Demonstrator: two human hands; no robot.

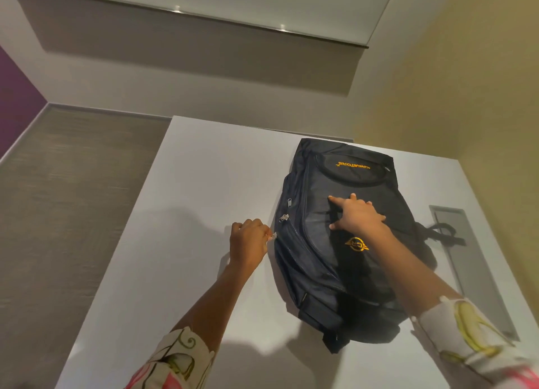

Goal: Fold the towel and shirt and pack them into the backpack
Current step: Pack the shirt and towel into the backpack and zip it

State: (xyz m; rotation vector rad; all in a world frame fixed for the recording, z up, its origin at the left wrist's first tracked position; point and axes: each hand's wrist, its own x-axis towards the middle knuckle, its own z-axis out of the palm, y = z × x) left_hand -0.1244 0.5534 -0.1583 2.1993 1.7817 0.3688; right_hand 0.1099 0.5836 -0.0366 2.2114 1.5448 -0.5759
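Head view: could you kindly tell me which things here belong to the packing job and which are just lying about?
Job: backpack, lying flat on the table; zipper pull, pinched by the left hand; right hand, pressing on the backpack. No towel or shirt in view.
Just there: table; grey inset panel in the table; wall shelf above.

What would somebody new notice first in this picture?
A dark backpack with orange lettering lies flat on the white table, right of the middle. The right hand presses down on its front with spread fingers, while the left hand pinches a zipper pull at the bag's left edge.
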